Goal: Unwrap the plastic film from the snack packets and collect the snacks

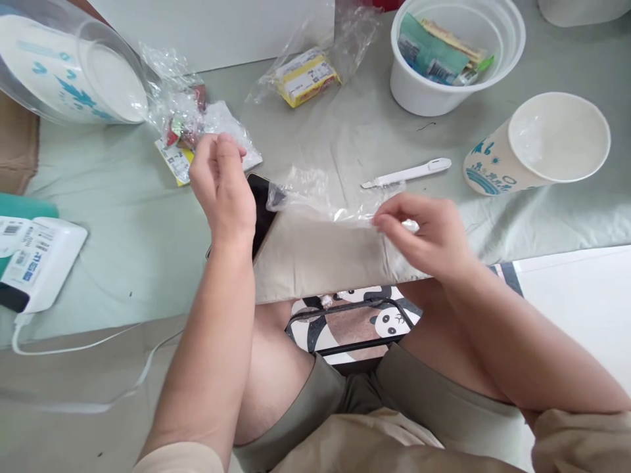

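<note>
My right hand [424, 233] pinches the edge of a clear plastic bag [320, 197] that lies over a beige flat packet [315, 253] at the table's front edge. My left hand [221, 187] is raised above a black phone [261, 210], its fingers curled together; what they hold, if anything, is hidden. A white utility knife [409, 174] lies just beyond the bag.
A paper cup [537, 148] lies on its side at right. A white bowl [453, 52] holds sachets. Bags of packets [305, 75] and snacks [192, 128] lie at the back, a clear lid over a bowl [69, 66] far left, a white charger box [34, 263] with cable left.
</note>
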`<state>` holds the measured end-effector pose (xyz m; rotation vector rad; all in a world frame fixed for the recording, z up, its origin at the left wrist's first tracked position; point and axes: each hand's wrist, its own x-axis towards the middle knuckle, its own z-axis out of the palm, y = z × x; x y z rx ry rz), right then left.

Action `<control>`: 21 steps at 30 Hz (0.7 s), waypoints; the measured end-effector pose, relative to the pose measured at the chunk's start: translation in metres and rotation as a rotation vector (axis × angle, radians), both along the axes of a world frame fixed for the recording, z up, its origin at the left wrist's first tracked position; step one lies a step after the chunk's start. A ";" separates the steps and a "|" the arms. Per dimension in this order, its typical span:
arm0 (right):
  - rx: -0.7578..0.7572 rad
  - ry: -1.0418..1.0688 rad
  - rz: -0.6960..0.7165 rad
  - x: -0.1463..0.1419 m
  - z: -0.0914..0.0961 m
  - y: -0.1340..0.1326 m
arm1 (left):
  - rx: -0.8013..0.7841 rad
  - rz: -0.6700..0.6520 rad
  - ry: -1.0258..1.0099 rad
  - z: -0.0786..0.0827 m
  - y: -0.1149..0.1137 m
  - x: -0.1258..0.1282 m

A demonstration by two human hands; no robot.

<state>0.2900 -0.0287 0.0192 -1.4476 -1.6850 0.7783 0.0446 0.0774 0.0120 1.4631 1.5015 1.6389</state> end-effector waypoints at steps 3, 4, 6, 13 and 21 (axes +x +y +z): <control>-0.237 0.520 -0.116 0.007 0.015 0.000 | -0.077 -0.124 -0.353 0.006 -0.006 0.006; -0.292 0.654 -0.165 0.007 0.018 0.001 | -0.166 -0.199 -0.469 0.009 -0.010 0.010; -0.391 0.819 -0.265 0.007 0.019 0.004 | -0.408 -0.385 -0.606 0.018 -0.020 0.018; -0.609 0.948 -0.402 -0.005 0.008 0.011 | -0.791 -0.705 -0.442 0.029 -0.046 0.050; -0.524 0.940 -0.337 -0.011 -0.010 0.009 | -0.807 -0.857 -0.501 0.013 -0.042 0.046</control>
